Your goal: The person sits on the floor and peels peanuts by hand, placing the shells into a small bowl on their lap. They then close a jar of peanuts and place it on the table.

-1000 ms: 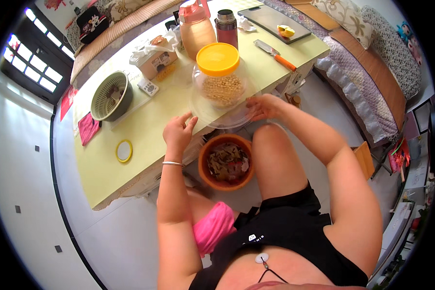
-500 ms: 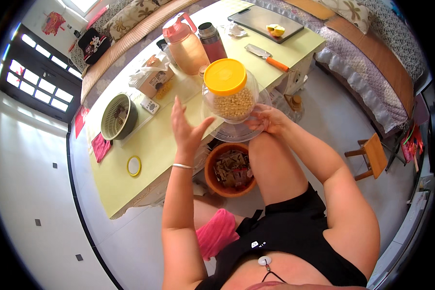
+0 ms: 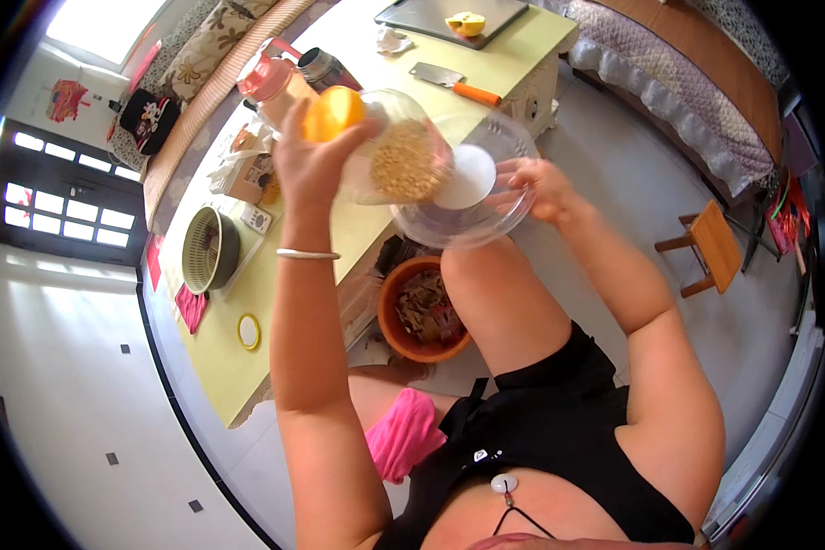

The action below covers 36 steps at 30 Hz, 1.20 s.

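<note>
My left hand [image 3: 304,174] grips a clear plastic jar [image 3: 385,110] at its yellow-orange lid [image 3: 333,114]. Tilted on its side, the jar has its base toward the right and pale beige kernels or beans [image 3: 405,163] inside; their exact kind is unclear. The fingers of my right hand [image 3: 550,190] hold the rim of a wide, clear round dish [image 3: 513,142] just right of the jar's base. A white round disc [image 3: 467,176] shows at the dish's middle; whether it belongs to the dish I cannot tell. Some motion blur covers the jar.
On the pale green table [image 3: 238,380] are a green basket [image 3: 209,247], a pink-lidded pitcher [image 3: 270,87], a thermos [image 3: 325,69], an orange-handled knife [image 3: 454,84] and a cutting board [image 3: 412,18]. An orange-brown bin [image 3: 390,316] stands below my hands; a wooden stool [image 3: 713,243] is at right.
My left hand has taken hold of the jar by its lid and tipped it sideways, leftward off the clear dish. My right hand has moved slightly right with the dish, uncovering the white disc.
</note>
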### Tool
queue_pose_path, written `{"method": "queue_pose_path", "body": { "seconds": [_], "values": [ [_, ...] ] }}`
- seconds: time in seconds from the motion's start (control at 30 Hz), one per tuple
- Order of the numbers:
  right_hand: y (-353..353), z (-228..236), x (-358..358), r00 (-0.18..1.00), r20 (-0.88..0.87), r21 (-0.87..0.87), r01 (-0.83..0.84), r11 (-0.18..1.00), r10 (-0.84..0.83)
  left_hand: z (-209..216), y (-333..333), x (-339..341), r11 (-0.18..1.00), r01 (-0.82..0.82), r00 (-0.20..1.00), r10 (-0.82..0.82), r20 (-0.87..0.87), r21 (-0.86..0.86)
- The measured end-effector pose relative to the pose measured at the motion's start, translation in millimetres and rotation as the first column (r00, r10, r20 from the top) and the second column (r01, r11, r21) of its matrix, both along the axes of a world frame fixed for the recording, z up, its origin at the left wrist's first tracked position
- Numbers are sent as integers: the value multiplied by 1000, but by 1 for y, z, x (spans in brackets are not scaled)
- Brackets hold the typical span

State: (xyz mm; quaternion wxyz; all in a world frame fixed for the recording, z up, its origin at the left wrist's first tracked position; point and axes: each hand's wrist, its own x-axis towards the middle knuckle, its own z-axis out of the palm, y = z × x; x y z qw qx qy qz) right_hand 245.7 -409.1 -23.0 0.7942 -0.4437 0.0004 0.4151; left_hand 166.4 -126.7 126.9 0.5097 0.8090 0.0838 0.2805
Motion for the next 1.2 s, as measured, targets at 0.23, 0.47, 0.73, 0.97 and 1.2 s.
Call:
{"method": "queue_pose_path", "body": {
  "seconds": [0.23, 0.47, 0.73, 0.97, 1.2],
  "values": [
    [-110, 6, 27, 985, 36, -214, 170, 962, -167, 13, 16, -21, 986, -160, 981, 152, 124, 54],
    [-100, -76, 58, 970, -80, -292, 199, 936, -231, -13, 47, -32, 933, -204, 972, 229, -52, 297],
    [9, -153, 90, 987, -96, -492, 63, 868, -126, -18, 36, -45, 670, -178, 910, 391, -138, 721],
    [87, -283, 99, 1000, 3, -519, -22, 854, 28, -19, 31, -39, 663, -178, 924, 366, -107, 727],
    [147, -364, 63, 968, 246, -507, 76, 858, 59, -14, 31, -49, 648, -184, 917, 384, -109, 739]
  ]
}}
